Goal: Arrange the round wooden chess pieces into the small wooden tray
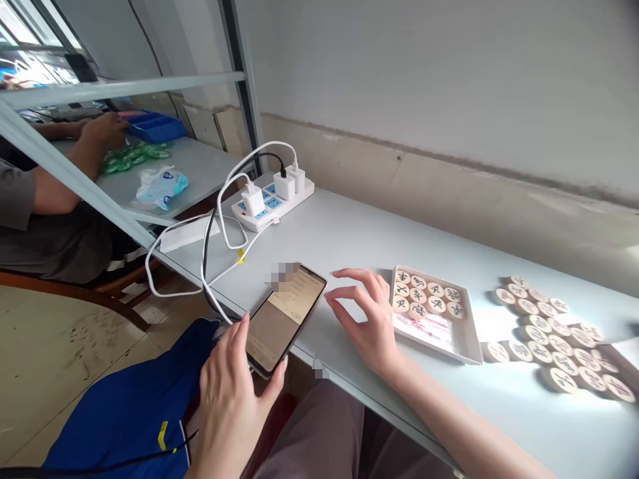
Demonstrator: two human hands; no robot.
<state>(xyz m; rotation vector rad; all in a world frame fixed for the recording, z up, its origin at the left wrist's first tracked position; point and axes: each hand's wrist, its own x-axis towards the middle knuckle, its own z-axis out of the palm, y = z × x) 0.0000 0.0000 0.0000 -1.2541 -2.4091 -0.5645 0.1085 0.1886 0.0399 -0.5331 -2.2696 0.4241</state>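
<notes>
A smartphone (286, 318) with a lit screen lies tilted at the front edge of the grey table. My left hand (234, 379) grips its lower end, fingers along the left side and thumb at the lower right corner. Just right of the phone hovers my right hand (367, 313), its fingers bent and apart with nothing between them. Behind that hand sits a shallow white box (472, 332) with several round Chinese chess pieces (418, 296) in rows at its far side. More loose chess pieces (559, 342) are grouped on the table further right.
A white power strip (274, 199) with plugged-in chargers stands near the wall; its cables (207, 246) loop over the left table edge. Beyond a metal frame (124, 86), another person's arm (70, 166) rests by a blue tray (157, 126), green packets (134, 156) and a tissue pack (162, 186).
</notes>
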